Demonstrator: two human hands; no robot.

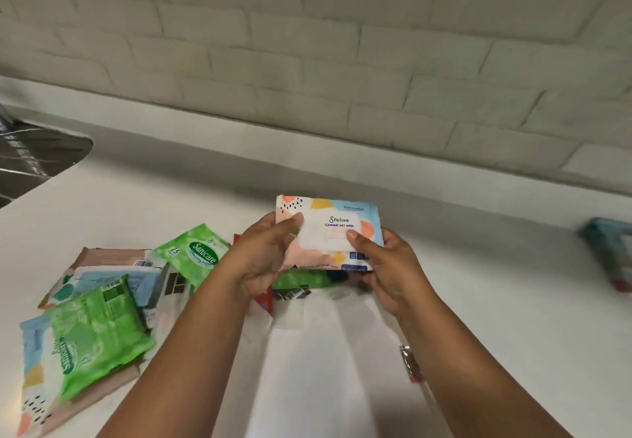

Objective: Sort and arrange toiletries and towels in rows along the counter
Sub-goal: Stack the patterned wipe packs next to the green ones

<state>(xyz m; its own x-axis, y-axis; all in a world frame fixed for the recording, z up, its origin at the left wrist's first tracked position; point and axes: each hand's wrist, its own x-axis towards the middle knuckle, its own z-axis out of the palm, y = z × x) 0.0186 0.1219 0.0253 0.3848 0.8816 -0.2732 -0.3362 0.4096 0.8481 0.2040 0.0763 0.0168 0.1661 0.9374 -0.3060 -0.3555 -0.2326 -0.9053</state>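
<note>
Both hands hold a pastel Stalove wet wipes pack above the white counter. My left hand grips its left edge, thumb on the front. My right hand grips its lower right corner, thumb on the label. A heap of packs lies at the left: a green Sanicare pack, a second green pack, a beige pack and pastel packs beneath. More packets, green and dark, lie partly hidden under my hands.
A metal sink drainboard sits at the far left. A blurred teal pack lies at the counter's right edge. A small red and silver item lies beside my right forearm. A tiled wall rises behind the counter.
</note>
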